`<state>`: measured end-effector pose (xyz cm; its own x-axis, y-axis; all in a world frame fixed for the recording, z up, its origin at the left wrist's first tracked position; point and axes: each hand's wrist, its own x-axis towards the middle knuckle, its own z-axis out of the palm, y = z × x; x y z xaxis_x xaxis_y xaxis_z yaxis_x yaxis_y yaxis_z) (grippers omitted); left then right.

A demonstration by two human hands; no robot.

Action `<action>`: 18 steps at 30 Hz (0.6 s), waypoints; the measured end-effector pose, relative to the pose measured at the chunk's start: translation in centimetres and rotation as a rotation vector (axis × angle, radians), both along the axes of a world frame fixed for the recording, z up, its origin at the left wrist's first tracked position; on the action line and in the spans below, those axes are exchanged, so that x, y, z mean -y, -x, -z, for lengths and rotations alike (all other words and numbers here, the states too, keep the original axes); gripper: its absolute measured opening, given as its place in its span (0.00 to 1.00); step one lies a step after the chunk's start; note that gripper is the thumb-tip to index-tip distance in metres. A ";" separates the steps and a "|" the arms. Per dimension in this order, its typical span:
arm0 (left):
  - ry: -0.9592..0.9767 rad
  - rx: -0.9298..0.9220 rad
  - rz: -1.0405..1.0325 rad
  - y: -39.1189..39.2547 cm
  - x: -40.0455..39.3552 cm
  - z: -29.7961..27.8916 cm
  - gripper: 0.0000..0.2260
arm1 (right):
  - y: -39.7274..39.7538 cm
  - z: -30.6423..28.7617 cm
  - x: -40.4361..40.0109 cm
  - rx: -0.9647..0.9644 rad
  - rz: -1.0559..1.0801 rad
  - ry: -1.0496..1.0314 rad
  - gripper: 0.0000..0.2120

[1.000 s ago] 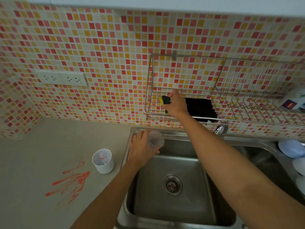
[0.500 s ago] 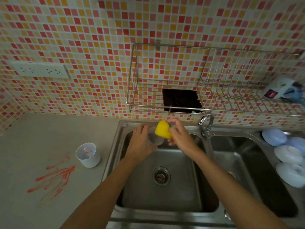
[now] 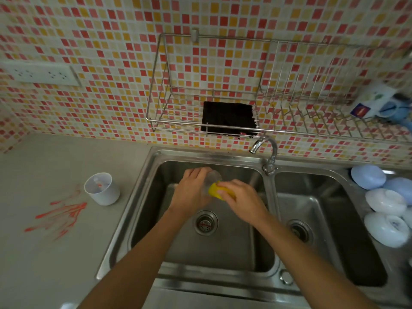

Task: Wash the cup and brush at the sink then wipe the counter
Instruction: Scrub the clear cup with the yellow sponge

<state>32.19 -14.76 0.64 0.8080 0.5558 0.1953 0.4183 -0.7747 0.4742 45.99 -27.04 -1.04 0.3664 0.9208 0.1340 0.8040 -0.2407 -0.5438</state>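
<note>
Both forearms reach out over the left basin of the sink point(image 3: 142, 186), wrists bent inward so the hands meet above the drain point(image 3: 205, 222). The left hand point(image 3: 191, 192) wraps its grip around a clear cup point(image 3: 213, 176), tipped on its side. The right hand point(image 3: 242, 200) pinches a yellow sponge point(image 3: 215, 190) against the cup's mouth. The cup is see-through and mostly covered by fingers, hard to make out. A white cup point(image 3: 102, 188) stands on the tabletop point(image 3: 44, 264) left of the sink, something small inside it, unclear what, orange smears point(image 3: 60, 216) beside it.
</note>
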 end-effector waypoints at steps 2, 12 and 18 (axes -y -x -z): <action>-0.081 -0.004 -0.015 -0.3 0.3 0.6 0.30 | 0.6 1.0 1.0 -0.054 -0.033 0.033 0.26; -0.131 -0.063 -0.014 -1.5 0.7 1.3 0.30 | -2.4 0.6 0.3 0.195 -0.168 0.075 0.14; -0.122 -0.125 -0.007 -1.5 0.3 1.2 0.32 | -0.4 1.5 0.4 -0.123 -0.183 0.032 0.14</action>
